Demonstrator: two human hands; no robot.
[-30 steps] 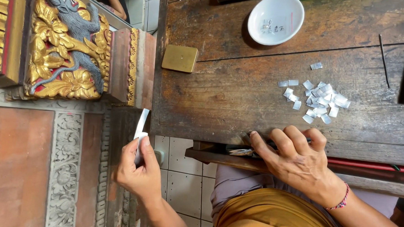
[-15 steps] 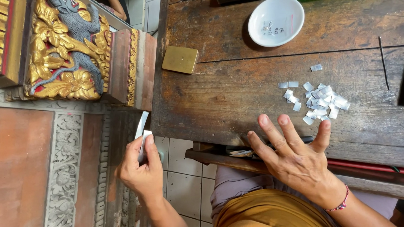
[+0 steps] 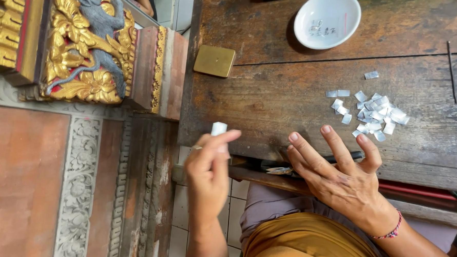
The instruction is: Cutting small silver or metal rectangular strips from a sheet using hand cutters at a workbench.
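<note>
Head view: the left hand (image 3: 209, 166) is raised off the near left corner of the wooden table (image 3: 271, 94), its thumb and fingers pinching a small white strip (image 3: 218, 128) that sticks up above the fingertips. The right hand (image 3: 342, 174) lies flat and spread on the near edge of the table, holding nothing, with a dark thin tool (image 3: 340, 158) partly hidden under its fingers.

As I judge it, the strip is held only by its lower end, off the edge of the table and over the tiled floor (image 3: 203, 230), so a slack pinch could drop it there. The pile of small silvery-white pieces (image 3: 373, 111) lies loose just beyond the right fingers; a sweep of that hand or a breath of air could scatter them. The tool could roll off the edge if the hand lifts.

Farther off, a flat square brass-coloured tin (image 3: 214, 60) sits at the far left of the table, plain on top. A white oval dish (image 3: 327, 20) stands at the far edge, with small dark marks inside and a thin red line. To the left is a gilded carved panel (image 3: 85, 45) with a grey figure.
</note>
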